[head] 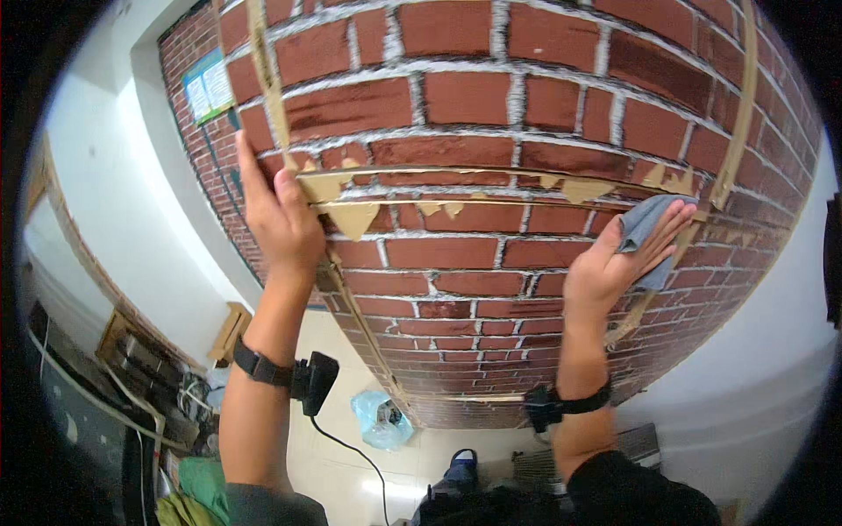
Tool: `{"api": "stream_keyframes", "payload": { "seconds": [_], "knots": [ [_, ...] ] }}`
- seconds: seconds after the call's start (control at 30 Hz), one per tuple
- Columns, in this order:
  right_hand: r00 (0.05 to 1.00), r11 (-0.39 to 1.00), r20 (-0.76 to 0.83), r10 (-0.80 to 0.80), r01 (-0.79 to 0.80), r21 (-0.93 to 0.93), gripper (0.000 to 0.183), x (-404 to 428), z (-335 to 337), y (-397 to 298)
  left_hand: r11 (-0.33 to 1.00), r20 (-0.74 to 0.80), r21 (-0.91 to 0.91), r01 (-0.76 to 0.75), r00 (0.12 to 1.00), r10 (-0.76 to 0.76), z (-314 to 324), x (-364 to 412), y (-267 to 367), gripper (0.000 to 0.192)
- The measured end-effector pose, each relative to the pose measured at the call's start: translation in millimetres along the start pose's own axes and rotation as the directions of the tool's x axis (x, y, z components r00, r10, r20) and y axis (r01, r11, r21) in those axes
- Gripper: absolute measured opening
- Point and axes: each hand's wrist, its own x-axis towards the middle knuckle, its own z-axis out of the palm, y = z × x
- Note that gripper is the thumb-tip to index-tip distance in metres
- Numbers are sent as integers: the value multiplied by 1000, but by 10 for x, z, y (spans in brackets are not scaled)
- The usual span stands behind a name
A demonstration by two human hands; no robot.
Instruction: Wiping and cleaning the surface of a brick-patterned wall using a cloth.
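A tall panel with brick-pattern covering [467, 98] stands upright before me, with tan strips and torn brown patches along a horizontal seam. My left hand [279, 210] grips the panel's left edge near that seam, its thumb on the front face. Under the palm and fingers of my right hand [621, 256] a grey cloth [648, 223] lies against the panel, near the right end of the seam. A black strap with a small device is on each wrist.
A light blue plastic bag [381, 421] lies on the pale floor by the panel's foot. Cardboard [230, 332], a green bag [200, 486] and clutter stand at lower left. A white wall [743, 355] is at right. A black cable hangs from the left wrist device.
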Motion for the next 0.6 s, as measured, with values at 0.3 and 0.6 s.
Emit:
{"api": "stream_keyframes", "payload": {
  "seconds": [0.3, 0.6],
  "knots": [
    [989, 977, 144, -25, -7, 214, 85, -370, 416, -1369, 993, -25, -7, -118, 993, 118, 10, 32, 36, 57],
    [824, 850, 340, -453, 284, 444, 79, -684, 567, -1821, 992, -13, 52, 112, 994, -111, 40, -11, -9, 54]
  ]
}}
